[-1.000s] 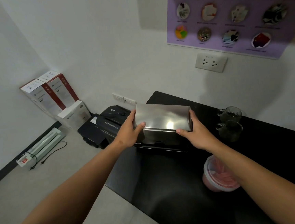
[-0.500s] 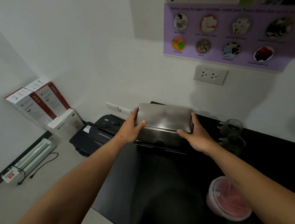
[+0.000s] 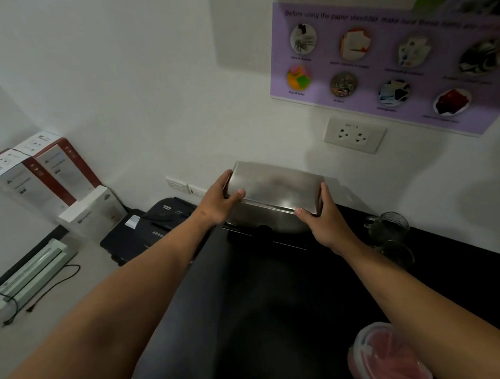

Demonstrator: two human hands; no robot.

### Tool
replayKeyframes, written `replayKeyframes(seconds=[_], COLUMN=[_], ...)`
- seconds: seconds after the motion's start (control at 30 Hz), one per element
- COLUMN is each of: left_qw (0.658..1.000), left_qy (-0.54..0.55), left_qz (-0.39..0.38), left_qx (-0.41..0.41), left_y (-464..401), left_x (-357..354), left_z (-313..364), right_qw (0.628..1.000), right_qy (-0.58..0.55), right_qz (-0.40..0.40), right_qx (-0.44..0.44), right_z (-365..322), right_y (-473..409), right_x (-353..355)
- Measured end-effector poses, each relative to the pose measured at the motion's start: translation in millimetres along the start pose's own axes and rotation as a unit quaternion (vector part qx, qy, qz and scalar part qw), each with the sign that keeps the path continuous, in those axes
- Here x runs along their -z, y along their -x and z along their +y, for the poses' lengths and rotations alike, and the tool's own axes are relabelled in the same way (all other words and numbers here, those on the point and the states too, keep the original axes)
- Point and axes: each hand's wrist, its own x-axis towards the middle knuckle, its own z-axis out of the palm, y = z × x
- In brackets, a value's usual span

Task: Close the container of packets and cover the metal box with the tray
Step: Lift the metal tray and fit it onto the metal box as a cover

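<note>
A shiny metal tray (image 3: 275, 187) lies upside down on top of the metal box (image 3: 263, 223) at the back of the black counter (image 3: 254, 325). My left hand (image 3: 218, 202) grips the tray's left end and my right hand (image 3: 324, 225) grips its right front corner. Most of the box is hidden under the tray. A round clear container (image 3: 387, 358) of pink packets stands at the counter's near right, with its lid on, partly behind my right forearm.
Two glass mugs (image 3: 390, 237) stand to the right of the box by the wall. A black shredder (image 3: 152, 225) sits on the floor left of the counter, beside white boxes (image 3: 39, 177) and a laminator (image 3: 29, 275). A wall socket (image 3: 354, 135) is above.
The view has tilted upward, so the tray and hands sit lower relative to the poster. Both hands keep their hold on the tray over the box.
</note>
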Motion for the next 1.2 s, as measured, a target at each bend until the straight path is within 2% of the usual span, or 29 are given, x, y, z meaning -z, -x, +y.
replayKeyframes(seconds=[0.47,0.7,0.97,1.2], left_qw=[0.998,0.998,0.998,0.995], left_qy=[-0.032,-0.027,-0.047,-0.088], left_qz=[0.005,-0.028,-0.028,0.015], left_qx=[-0.047,-0.046,-0.045,-0.047], left_y=[-54,-63,-64,-43], left_x=[5,10,10,2], left_z=[-8,-3,-5,7], right_qw=[0.999,0.999,0.999,0.998], right_qy=[-0.022,-0.011,-0.009,0.025], right_qz=[0.044,0.051,0.047,0.038], right_qx=[0.000,0.003,-0.009,-0.031], right_z=[-4,-4,-5,-8], right_y=[-32,-40,-40,-34], right_x=[-10,-11,-10,7])
